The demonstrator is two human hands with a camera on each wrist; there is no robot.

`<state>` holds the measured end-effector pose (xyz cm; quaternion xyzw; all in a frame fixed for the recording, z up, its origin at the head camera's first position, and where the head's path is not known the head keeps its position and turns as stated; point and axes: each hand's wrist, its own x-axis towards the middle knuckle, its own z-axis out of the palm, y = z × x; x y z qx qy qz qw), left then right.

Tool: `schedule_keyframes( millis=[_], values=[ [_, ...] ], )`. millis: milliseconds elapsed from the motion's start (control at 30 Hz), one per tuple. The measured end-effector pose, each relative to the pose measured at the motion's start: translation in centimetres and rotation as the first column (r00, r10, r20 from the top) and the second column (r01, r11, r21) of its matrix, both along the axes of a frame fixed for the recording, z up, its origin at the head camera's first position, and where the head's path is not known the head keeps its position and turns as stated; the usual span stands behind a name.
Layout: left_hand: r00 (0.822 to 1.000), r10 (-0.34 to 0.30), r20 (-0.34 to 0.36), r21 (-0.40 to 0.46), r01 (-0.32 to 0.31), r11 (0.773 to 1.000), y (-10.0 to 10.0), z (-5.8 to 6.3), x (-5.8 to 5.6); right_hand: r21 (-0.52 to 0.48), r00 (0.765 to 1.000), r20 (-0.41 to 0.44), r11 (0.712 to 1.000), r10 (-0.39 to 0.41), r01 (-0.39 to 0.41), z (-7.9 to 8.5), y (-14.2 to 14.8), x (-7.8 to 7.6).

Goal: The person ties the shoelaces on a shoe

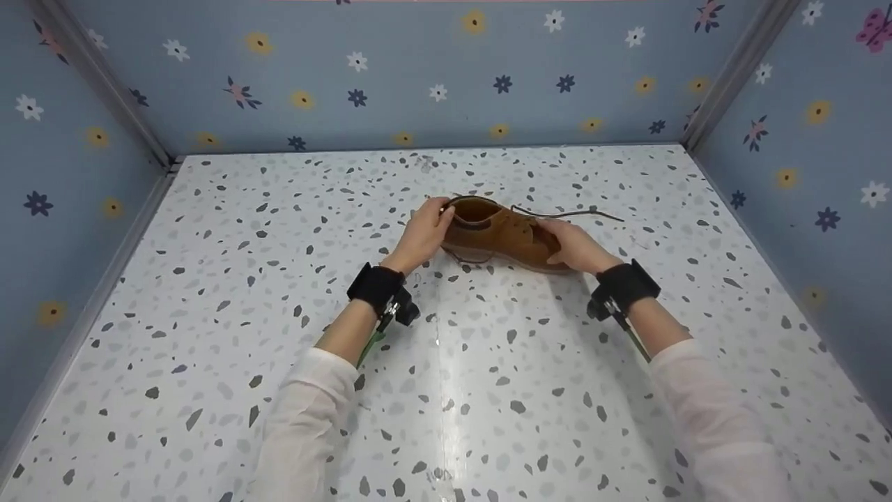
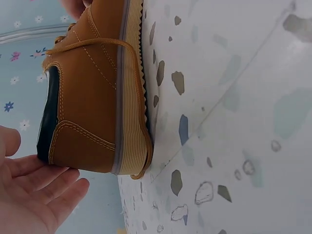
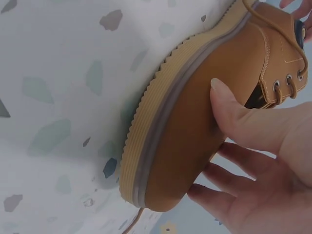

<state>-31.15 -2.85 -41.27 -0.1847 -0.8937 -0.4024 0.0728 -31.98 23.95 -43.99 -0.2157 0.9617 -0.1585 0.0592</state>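
A brown lace-up shoe [image 1: 488, 233] stands on the speckled tabletop, toe to the right, its pale ridged sole [image 3: 146, 131] facing the wrist cameras. My left hand [image 1: 424, 233] is at the heel; in the left wrist view its fairly straight fingers [image 2: 61, 183] touch the back of the shoe, with the thumb apart from the collar. My right hand [image 1: 577, 245] grips the toe, thumb [image 3: 225, 100] on the near side of the upper and fingers over the far side. One loose brown lace [image 1: 571, 213] trails right behind the shoe; another lace [image 2: 131, 58] hangs down the near side and along the sole.
Blue panels [image 1: 418, 70] with printed flowers enclose the white speckled table [image 1: 244, 293] at the back and both sides. A black strap with a camera [image 1: 380, 287] is on my left wrist, and a similar strap [image 1: 627, 284] on my right.
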Motion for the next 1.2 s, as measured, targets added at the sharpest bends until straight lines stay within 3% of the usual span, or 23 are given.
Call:
schedule_keyframes(
  millis=[300,433,567,800,900,1200],
  values=[
    [0.999,0.022,-0.030,0.014,-0.021,1.000,0.1,-0.5,1.3,-0.036,0.998,0.014,0.997,0.067,-0.067,1.9,-0.3,1.6],
    [0.999,0.046,0.010,0.021,-0.047,0.999,0.2,-0.4,0.9,-0.063,0.999,-0.010,0.997,-0.044,0.043,2.7,-1.2,3.2],
    [0.997,0.072,0.026,0.016,-0.072,0.997,0.4,-0.1,0.2,-0.086,0.985,-0.024,0.982,-0.173,0.171,3.5,-2.6,5.3],
    [0.996,0.058,0.067,0.004,-0.058,0.998,1.2,0.5,-0.9,-0.049,0.975,-0.035,0.975,-0.220,0.218,3.9,-4.8,8.2],
    [0.994,0.054,0.090,0.004,-0.054,0.999,1.3,0.4,-1.2,-0.021,0.972,0.001,0.972,-0.235,0.235,3.9,-5.4,9.1],
    [0.997,0.039,0.062,0.015,-0.040,0.999,1.1,-0.3,-0.9,-0.028,0.958,0.129,0.965,-0.255,0.261,3.5,-6.8,9.2]
  ],
)
